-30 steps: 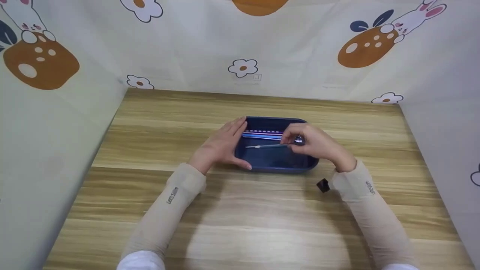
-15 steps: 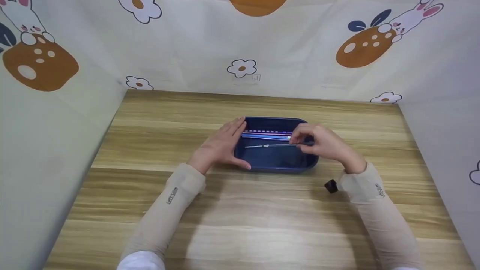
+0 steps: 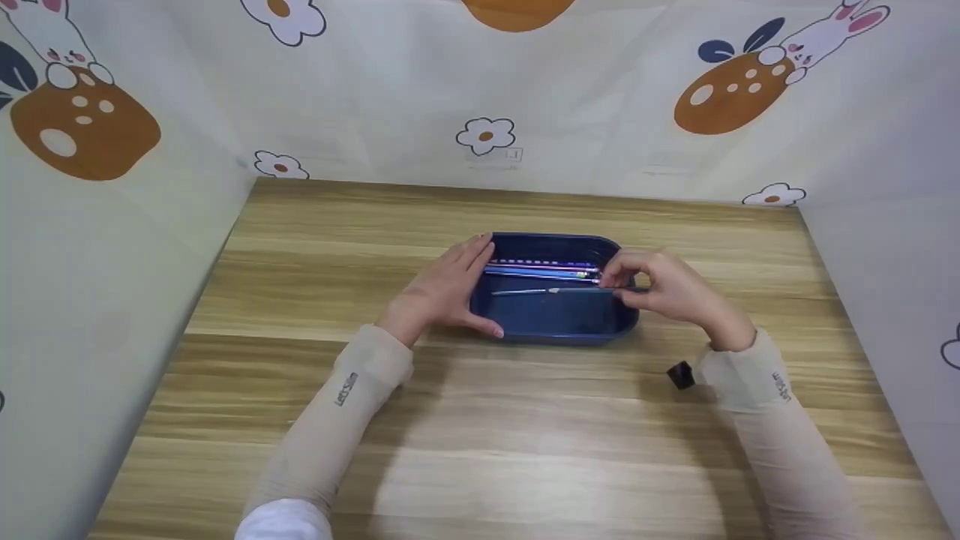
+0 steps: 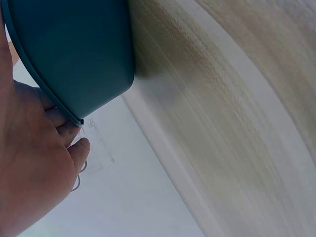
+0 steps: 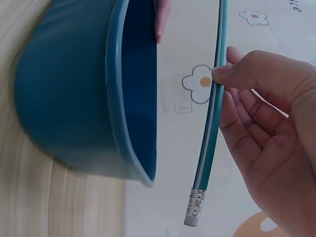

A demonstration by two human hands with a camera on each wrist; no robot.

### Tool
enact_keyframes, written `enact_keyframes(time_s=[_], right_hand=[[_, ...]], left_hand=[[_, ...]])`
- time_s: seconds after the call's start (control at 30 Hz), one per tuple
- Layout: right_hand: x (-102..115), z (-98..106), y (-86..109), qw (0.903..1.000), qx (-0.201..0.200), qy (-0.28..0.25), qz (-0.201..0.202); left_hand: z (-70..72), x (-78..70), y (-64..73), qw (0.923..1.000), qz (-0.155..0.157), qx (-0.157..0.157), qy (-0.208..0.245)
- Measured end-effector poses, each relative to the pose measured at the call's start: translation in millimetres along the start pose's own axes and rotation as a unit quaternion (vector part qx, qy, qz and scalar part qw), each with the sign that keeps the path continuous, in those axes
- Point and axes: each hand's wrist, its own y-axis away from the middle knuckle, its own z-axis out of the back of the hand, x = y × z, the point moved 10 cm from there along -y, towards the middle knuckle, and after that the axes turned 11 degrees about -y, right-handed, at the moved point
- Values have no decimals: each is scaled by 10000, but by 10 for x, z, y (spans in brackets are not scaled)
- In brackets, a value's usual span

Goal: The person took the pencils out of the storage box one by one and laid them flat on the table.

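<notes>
A dark blue oblong tray [image 3: 555, 340] sits mid-table. Straight fingers of my left hand [image 3: 442, 292] rest along its left end, the thumb at the front corner; the left wrist view shows some fingertips tucked behind the rim [image 4: 47, 91]. Between thumb and fingertips, my right hand [image 3: 667, 289] pinches a green pencil [image 5: 210, 133] with a metal band and grey eraser, near the tray's right end. Its pale sharpened end points left; a thin pale line runs on from there, and I cannot tell what it is. Several shiny pencils [image 3: 536, 271] lie along the tray's back side.
A wood-grain table [image 3: 525, 450] lies under the tray. Patterned pale sheets [image 3: 390, 97] stand behind it and at both sides. A small black block [image 3: 681, 375] sits at the right sleeve's cuff.
My right hand has slid to the right with the pencil, uncovering more of the pencils at the back. The left hand and the tray have stayed in place.
</notes>
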Motion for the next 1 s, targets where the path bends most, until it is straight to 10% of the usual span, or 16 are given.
enact_keyframes(time_s=[1.0], right_hand=[[-246, 304, 414, 9991, -402, 88, -82]], left_hand=[[5, 0, -5, 9998, -119, -127, -87]])
